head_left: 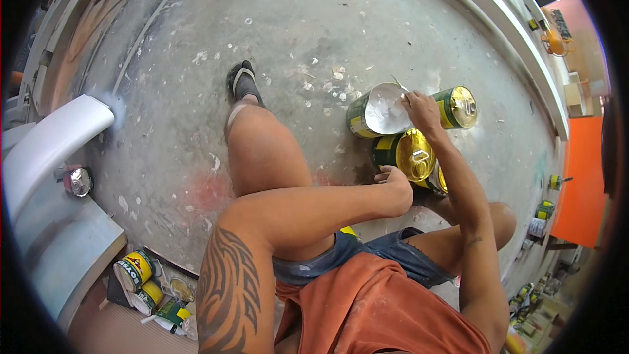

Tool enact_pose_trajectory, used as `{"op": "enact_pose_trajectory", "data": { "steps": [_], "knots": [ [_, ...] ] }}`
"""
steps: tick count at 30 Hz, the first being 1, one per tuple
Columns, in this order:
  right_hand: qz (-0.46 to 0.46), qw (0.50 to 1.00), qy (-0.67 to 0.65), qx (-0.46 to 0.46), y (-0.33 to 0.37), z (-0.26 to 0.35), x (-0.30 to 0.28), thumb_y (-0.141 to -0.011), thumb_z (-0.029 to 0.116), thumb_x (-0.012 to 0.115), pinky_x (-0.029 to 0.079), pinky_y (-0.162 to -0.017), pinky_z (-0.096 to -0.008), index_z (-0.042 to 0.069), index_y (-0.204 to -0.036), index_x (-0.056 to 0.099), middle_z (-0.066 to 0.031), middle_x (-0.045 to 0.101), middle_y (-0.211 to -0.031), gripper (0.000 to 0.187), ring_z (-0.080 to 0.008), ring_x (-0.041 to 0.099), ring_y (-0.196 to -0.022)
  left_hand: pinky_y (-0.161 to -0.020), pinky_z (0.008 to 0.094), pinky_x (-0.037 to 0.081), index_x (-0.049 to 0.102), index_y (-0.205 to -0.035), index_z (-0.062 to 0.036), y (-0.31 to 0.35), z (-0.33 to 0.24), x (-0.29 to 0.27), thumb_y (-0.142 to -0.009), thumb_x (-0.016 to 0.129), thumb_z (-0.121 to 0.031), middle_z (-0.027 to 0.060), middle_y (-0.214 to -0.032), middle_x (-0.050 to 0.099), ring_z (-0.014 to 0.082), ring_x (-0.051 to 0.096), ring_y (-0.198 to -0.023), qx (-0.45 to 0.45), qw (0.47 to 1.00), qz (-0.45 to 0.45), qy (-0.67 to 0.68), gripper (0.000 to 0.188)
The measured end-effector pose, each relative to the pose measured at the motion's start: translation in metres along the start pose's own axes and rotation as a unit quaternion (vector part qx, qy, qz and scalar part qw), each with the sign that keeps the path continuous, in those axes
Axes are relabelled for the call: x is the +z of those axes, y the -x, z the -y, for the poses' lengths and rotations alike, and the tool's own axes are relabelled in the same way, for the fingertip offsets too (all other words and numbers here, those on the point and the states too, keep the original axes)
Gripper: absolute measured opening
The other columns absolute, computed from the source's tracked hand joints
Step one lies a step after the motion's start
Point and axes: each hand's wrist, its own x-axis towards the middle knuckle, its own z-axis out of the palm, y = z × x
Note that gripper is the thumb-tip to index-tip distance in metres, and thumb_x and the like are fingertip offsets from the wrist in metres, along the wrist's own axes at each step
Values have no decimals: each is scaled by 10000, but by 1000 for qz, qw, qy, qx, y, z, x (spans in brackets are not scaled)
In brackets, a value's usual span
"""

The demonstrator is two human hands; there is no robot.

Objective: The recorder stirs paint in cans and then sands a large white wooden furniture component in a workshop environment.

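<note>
My right hand [422, 111] is closed at the rim of a green-and-yellow paint can [357, 117]. A thin pale strip [399, 84] sticks out past its fingers; its full shape is hidden. White, smeared-looking material fills the can's round top. My left hand [394, 187] has its fingers loosely bent and slightly apart, beside a second paint can with a gold pull-ring lid [417, 155]. Whether it touches that can I cannot tell. Beyond my right hand stands another gold-lidded can [462, 107]. Part of one more gold lid [441, 177] shows behind my right forearm.
Grey concrete floor [177, 92] carries white splatters and a red stain. My sandalled foot [245, 82] is ahead. A glossy white curved panel [62, 147] stands at left, above stacked paint cans [134, 270]. A long white beam [517, 39] runs along the right, near an orange board [580, 183].
</note>
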Motion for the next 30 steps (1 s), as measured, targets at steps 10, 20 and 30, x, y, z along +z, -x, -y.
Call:
{"op": "enact_pose_trajectory", "data": {
  "steps": [10,20,30],
  "knots": [
    [-98,966,-231,55,8,48,27,-894,195,678,517,-765,-431,65,-1031,696,-162,708,-988,190,-373,675,-886,-1038,555,402,703,-1231,-155,-6,-1,3,-924,600,-317,124,-1219,703,357,650,-1109,-8,999,-26,20,362],
    [115,993,14,2,2,2,4,-891,205,627,529,-754,-492,43,-943,697,-181,698,-936,184,-391,679,-868,-1026,561,413,705,-1233,-142,10,3,-2,-923,599,-299,152,-1192,707,379,653,-1098,12,999,-27,18,363],
    [-98,985,-142,-10,-3,44,16,-924,243,651,535,-735,-447,94,-991,690,-119,705,-957,168,-353,682,-846,-1035,553,410,705,-1227,-171,-3,0,2,-913,619,-330,121,-1199,708,361,648,-1106,-8,1000,-7,16,363]
  ]
}}
